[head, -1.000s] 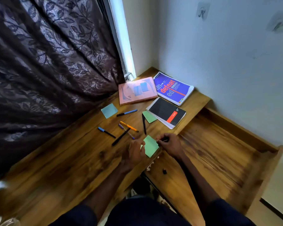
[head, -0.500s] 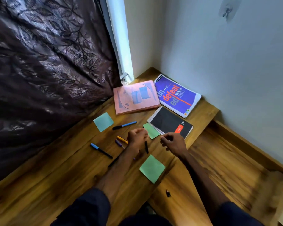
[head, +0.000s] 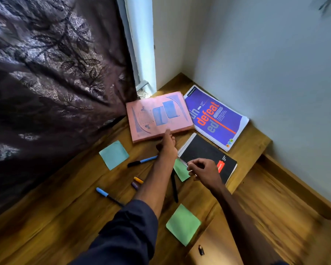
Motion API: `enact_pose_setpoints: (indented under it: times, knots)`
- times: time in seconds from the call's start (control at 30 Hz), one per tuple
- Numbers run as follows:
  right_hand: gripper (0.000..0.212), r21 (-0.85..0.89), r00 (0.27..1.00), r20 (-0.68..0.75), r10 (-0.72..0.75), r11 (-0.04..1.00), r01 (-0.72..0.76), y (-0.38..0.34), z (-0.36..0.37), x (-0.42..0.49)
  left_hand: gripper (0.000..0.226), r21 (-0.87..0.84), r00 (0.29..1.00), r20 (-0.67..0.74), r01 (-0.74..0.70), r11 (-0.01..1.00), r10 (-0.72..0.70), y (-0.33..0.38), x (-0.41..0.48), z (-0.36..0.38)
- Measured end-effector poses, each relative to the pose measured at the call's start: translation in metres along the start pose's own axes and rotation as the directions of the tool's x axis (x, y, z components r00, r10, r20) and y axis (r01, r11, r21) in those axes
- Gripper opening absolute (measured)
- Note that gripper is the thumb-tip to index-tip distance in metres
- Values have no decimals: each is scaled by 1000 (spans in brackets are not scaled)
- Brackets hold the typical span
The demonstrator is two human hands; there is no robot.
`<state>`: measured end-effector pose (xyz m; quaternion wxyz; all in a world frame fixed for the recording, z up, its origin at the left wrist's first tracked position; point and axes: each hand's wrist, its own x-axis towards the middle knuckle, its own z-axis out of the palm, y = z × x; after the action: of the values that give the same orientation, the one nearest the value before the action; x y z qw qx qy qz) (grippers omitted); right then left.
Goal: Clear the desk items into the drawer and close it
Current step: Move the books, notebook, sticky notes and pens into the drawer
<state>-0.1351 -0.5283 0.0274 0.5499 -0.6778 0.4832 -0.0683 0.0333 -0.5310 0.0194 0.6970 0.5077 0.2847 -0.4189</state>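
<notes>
Stationery is lying across the wooden desk [head: 46, 226], while the open wooden drawer [head: 275, 217] at the right is holding only a small black bit [head: 200, 250], too small to identify. The left hand [head: 167, 146] is stretching forward with straight fingers, the tips touching the near edge of the pink softcover book [head: 151, 119]. The right hand [head: 204, 172] is hovering with curled fingers over the corner of the black spiral-bound notebook [head: 204, 152] and a green sticky note [head: 180, 171]; whether it is pinching anything I cannot tell. The pink book is looking thin, light and floppy, so slipping fingers under its near long edge, thumb on top, is probably suiting it best.
</notes>
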Motion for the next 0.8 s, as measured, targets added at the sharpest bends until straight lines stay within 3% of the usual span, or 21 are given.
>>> enact_pose_setpoints:
  times: [0.23,0.37,0.43,0.53,0.6,0.7,0.8]
  knots:
    - [13,21,1000,30,6,1000,-6,-6,-2,6,18,3,998,-29,-54,999,54,10,17,-3]
    - [15,146,1000,-18,-2,989,5,-20,-9,8,20,166,976,13,-219,962,220,16,3,-9]
    - [30,269,999,-33,8,963,1,-31,-13,9,17,229,946,20,-318,920,323,19,-8,-16]
    - [54,552,990,77,122,822,-144,-54,-15,13,12,307,918,97,-395,866,384,14,-26,-33]
    - [47,711,975,147,168,667,-222,-63,-20,13,15,365,908,154,-419,832,390,7,-38,-48]
    - [38,769,963,199,183,579,-270,-59,-30,9,21,442,896,268,-442,780,355,-1,-59,-67]
    - [42,817,973,151,175,532,-222,-43,-42,-1,34,476,844,385,-528,703,374,-10,-75,-76]
